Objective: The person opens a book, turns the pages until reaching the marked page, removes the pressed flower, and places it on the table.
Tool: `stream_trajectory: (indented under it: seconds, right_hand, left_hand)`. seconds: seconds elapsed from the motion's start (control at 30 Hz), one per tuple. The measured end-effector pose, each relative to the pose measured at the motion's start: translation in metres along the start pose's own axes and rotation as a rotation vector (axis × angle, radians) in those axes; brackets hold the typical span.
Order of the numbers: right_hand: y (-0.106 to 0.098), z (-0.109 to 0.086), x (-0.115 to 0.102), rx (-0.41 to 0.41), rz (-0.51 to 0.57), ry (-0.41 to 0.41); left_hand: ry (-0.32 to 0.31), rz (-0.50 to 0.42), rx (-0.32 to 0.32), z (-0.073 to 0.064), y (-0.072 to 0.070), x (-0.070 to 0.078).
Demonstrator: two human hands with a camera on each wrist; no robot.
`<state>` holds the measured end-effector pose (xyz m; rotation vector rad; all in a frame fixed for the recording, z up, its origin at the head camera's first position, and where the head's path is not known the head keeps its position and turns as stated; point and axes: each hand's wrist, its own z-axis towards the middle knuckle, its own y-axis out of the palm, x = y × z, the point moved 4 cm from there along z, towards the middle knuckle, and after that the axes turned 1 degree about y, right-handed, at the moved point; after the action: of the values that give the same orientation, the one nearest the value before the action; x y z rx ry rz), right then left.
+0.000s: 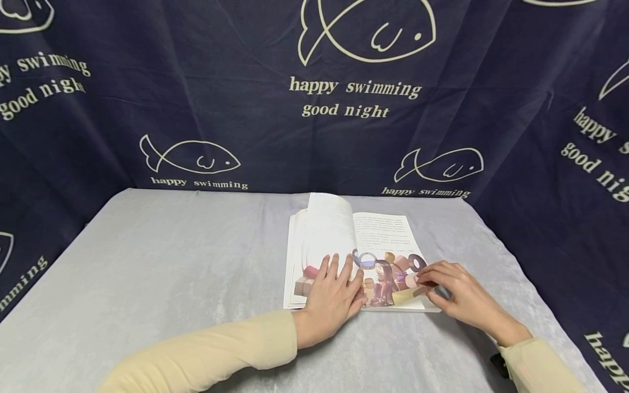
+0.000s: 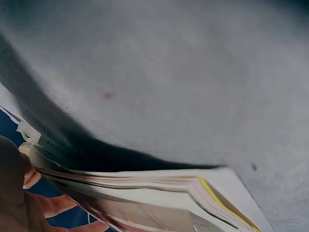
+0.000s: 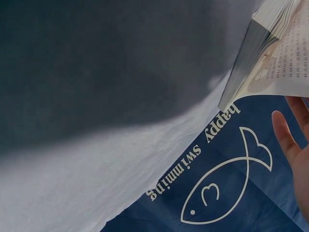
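Note:
An open book (image 1: 383,232) with printed text and a coloured drawing of a long-haired figure lies on the table. One left page (image 1: 330,224) stands curved up near the spine. My left hand (image 1: 331,300) rests on the lower left page by the spine, fingers spread and fairly straight. In the left wrist view, the book's page edges (image 2: 140,181) show beside that hand's fingers. At the lower right edge of the book is my right hand (image 1: 462,292), its fingertips touching the page's margin. The right wrist view shows its thumb (image 3: 285,133) straight and apart from the book (image 3: 285,63).
Grey cloth covers the table (image 1: 147,273), and the book lies right of its middle. Dark blue curtains (image 1: 255,109) with white fish and lettering hang behind and at both sides. Something small and black (image 1: 499,364) sits at the right cuff.

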<state>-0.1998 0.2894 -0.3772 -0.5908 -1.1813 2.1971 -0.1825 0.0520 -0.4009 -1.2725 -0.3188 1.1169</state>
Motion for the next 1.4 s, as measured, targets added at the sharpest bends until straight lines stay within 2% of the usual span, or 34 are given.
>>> stream_trajectory:
  seconds: [0.6,0.77,1.0,1.23,1.4]
  right_hand:
    - [-0.005,0.008,0.001,0.052,0.037,-0.004]
    - [-0.005,0.01,0.002,0.057,0.035,0.013]
    - [-0.007,0.013,0.004,0.065,0.032,0.055]
    - [-0.01,0.017,0.001,0.147,0.047,0.02]
    - [-0.013,0.021,-0.001,0.22,0.055,-0.017]
  left_hand:
    - [0.011,-0.047,0.055,-0.001,-0.001,0.001]
    - [0.017,-0.035,0.031,0.0,-0.001,0.003]
    - [0.02,0.051,-0.001,0.002,-0.001,0.007]
    - [0.003,0.111,-0.08,0.004,-0.003,0.011]
    - [-0.019,0.126,-0.087,0.006,-0.004,0.012]
